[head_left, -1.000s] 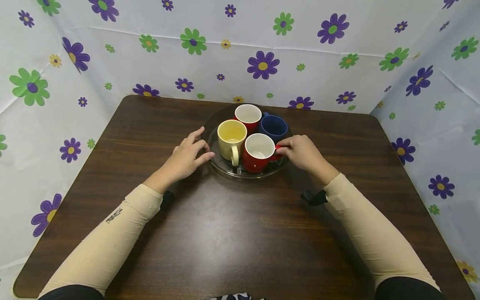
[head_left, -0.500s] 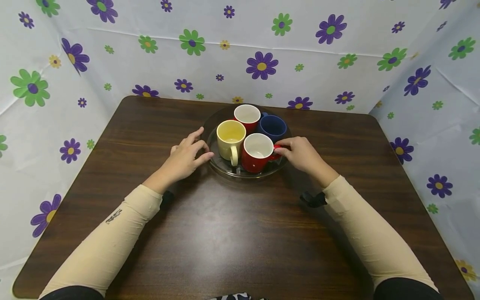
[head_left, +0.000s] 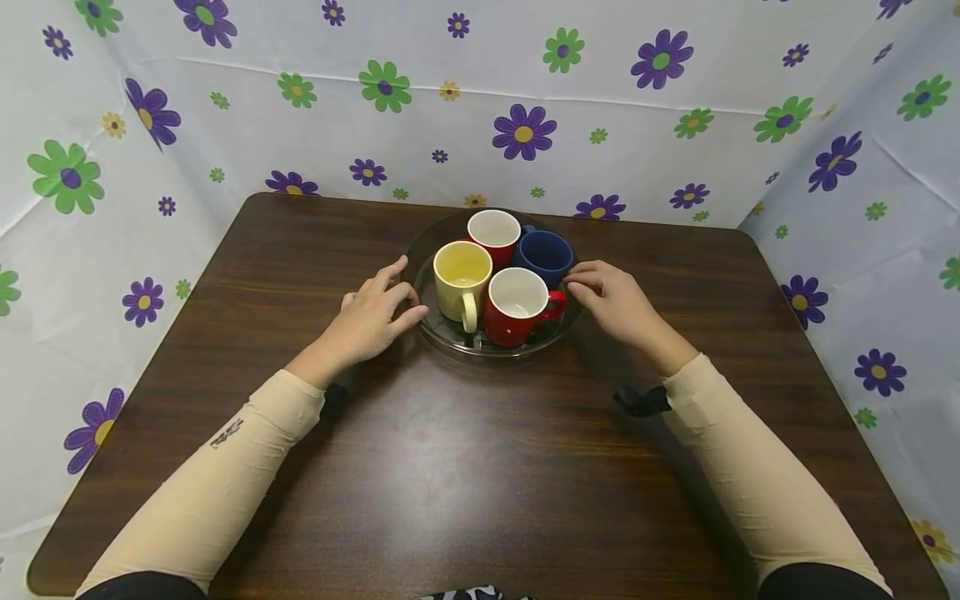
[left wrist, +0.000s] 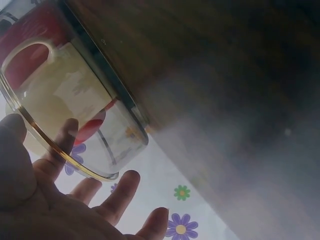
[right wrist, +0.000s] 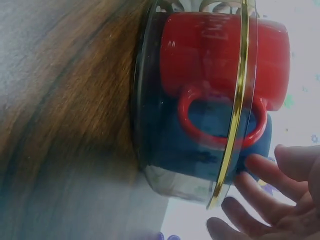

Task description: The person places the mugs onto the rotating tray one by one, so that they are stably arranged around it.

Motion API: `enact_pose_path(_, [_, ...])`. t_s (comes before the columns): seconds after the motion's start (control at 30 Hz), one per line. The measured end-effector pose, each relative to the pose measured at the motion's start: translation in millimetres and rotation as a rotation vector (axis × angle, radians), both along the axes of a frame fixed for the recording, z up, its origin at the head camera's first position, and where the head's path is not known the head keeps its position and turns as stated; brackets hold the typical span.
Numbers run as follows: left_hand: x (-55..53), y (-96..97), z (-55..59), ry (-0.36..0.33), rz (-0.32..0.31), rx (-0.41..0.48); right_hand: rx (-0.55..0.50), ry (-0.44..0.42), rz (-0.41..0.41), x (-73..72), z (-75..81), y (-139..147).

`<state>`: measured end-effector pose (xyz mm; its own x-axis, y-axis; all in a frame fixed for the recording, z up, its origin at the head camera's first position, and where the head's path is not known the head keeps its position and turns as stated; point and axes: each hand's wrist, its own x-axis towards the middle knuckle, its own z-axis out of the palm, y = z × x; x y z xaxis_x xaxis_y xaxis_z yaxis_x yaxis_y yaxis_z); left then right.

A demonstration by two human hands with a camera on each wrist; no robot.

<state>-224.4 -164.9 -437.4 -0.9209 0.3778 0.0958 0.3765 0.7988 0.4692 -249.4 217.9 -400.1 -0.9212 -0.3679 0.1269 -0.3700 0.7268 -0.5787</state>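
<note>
A clear glass dish [head_left: 450, 342] with a gold rim [right wrist: 239, 105] bears a yellow mug [head_left: 452, 296], a front red mug [head_left: 506, 323], a back red mug [head_left: 501, 252] and a blue mug [head_left: 547, 260]. My left hand [head_left: 367, 317] is at the dish's left edge, fingers spread; in the left wrist view, fingertips overlap the gold rim. On the right, my right hand [head_left: 618, 307] has loosely bent fingers at the dish's edge, near the blue mug. A gap shows between those fingers and the front red mug's handle [right wrist: 260, 120], which points right.
The dish stands near the back of a dark wooden table [head_left: 450, 475]. A white cloth with flowers [head_left: 480, 100] hangs behind the table and along both sides. A dark strap [head_left: 641, 402] hangs under the right wrist.
My right hand has let go of the front red mug's handle and moved slightly right, away from it. The left hand and the mugs have stayed in place.
</note>
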Motion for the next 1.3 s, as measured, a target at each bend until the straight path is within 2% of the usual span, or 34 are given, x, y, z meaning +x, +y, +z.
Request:
enact_pose_path(0.23, [1.9,2.0,1.5,-0.004,0.006,-0.011,-0.026,-0.015,-0.034,-1.5,0.2,8.0])
enact_pose_path(0.63, [11.6,8.7,4.5,-0.020,0.011,-0.044,-0.029,-0.076,-0.023,-4.8,-7.3,20.6])
enact_pose_path(1.03, [16.0,10.2,10.0,-0.035,0.011,-0.052,-0.074,-0.113,-0.029,-6.2,-5.8,25.9])
enact_pose_path(1.3, [13.8,2.6,19.7,-0.103,-0.031,-0.019,-0.113,-0.126,-0.050,-7.0,-5.8,28.9])
